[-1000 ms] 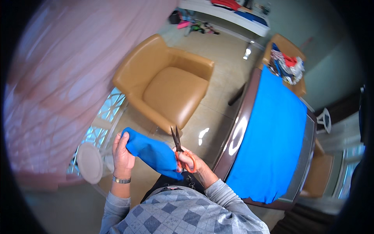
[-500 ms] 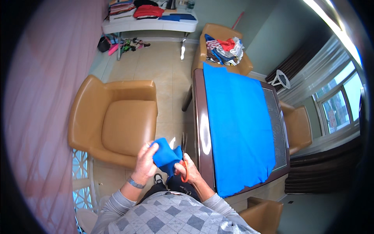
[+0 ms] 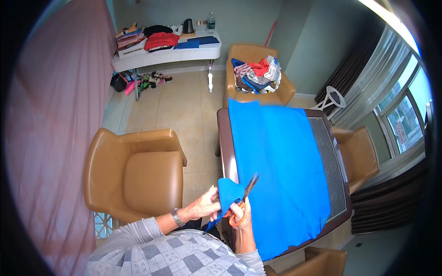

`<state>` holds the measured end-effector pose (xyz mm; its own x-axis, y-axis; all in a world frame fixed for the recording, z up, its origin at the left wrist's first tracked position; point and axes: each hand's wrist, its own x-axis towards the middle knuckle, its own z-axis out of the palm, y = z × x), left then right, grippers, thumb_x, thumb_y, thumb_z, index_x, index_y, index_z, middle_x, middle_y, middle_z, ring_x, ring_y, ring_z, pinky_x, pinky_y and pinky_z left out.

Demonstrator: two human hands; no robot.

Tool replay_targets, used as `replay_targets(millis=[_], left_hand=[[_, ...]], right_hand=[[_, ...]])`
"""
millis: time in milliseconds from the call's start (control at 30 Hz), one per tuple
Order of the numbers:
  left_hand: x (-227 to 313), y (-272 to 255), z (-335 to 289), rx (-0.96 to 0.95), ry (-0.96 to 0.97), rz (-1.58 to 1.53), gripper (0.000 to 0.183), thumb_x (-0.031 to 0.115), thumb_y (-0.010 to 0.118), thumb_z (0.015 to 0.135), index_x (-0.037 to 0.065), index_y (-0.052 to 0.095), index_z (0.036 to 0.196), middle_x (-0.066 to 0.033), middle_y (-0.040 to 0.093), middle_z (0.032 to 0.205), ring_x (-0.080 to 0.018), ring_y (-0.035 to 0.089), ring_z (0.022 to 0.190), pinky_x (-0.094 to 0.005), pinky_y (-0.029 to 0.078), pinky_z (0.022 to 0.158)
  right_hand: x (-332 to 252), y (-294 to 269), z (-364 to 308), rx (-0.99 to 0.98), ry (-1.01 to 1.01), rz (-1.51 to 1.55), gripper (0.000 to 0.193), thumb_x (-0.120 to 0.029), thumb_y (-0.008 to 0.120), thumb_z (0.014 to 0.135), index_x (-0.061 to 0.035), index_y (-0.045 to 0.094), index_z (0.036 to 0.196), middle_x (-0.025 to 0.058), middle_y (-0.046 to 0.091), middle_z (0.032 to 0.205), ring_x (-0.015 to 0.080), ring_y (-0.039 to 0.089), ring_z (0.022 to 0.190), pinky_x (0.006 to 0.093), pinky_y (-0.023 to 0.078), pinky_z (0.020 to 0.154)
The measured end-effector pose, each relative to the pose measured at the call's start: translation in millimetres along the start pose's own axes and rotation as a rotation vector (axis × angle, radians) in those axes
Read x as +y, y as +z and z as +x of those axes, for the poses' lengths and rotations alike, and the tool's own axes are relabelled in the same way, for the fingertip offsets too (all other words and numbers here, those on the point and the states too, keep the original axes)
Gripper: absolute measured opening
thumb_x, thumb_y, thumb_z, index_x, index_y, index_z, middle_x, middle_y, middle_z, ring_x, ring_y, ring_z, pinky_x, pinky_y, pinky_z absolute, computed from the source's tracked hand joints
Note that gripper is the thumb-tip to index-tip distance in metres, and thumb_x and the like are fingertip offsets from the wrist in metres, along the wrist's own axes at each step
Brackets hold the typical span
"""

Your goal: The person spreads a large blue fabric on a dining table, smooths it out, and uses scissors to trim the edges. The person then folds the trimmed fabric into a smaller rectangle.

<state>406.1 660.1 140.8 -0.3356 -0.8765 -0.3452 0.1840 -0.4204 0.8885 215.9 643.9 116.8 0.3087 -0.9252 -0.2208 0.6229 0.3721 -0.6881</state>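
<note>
My left hand is closed on a small piece of blue cloth, held up at the near left edge of the table. In my right hand are scissors with orange handles, the blades pointing away and slightly parted. The fingers of that hand also come against the lower part of the small piece, so I cannot tell whether they pinch it. A large blue cloth lies spread over most of the tabletop, just beyond the scissors. Its near edge is uneven.
Tan armchairs stand left, right and near right. Another armchair holds heaped clothes. A white desk at the back carries folded clothes, a kettle and a bottle.
Both hands have moved right with the small cloth and scissors, from beside the table to its edge. The scissors now tilt to the right, and my view has shifted.
</note>
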Motion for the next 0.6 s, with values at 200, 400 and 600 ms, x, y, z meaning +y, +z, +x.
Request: replay_targets(millis=[200, 400, 600], left_hand=[[24.6, -31.8, 54.9, -0.355, -0.262, 0.082, 0.079, 0.04, 0.076, 0.104, -0.002, 0.037, 0.158, -0.0147, 0.065, 0.134, -0.0116, 0.072, 0.078, -0.0278, 0.063, 0.061], [9.3, -126.4, 112.4, -0.327, -0.267, 0.158, 0.04, 0.039, 0.074, 0.106, 0.0, 0.071, 0.1, -0.0056, 0.073, 0.081, -0.0147, 0.073, 0.065, -0.0312, 0.06, 0.061], [49.4, -246.7, 168.8, -0.054, -0.083, 0.017, 0.036, 0.031, 0.069, 0.111, -0.004, 0.071, 0.119, -0.0176, 0.078, 0.105, -0.0217, 0.077, 0.089, -0.0344, 0.064, 0.084]], right_hand=[[-18.6, -2.8, 50.0, 0.008, -0.131, -0.014, 0.048, -0.003, 0.077, 0.096, -0.0035, 0.055, 0.138, 0.0132, 0.075, 0.115, 0.0221, 0.077, 0.09, 0.033, 0.065, 0.074], [-16.2, 44.9, 158.4, 0.087, -0.108, -0.202, 0.05, 0.001, 0.074, 0.095, -0.0006, 0.051, 0.14, 0.0126, 0.073, 0.107, 0.0254, 0.078, 0.081, 0.0407, 0.07, 0.068], [-9.5, 95.9, 294.4, 0.1, -0.09, -0.459, 0.042, 0.003, 0.073, 0.097, -0.0036, 0.054, 0.134, 0.0109, 0.075, 0.1, 0.0237, 0.077, 0.068, 0.0335, 0.063, 0.057]])
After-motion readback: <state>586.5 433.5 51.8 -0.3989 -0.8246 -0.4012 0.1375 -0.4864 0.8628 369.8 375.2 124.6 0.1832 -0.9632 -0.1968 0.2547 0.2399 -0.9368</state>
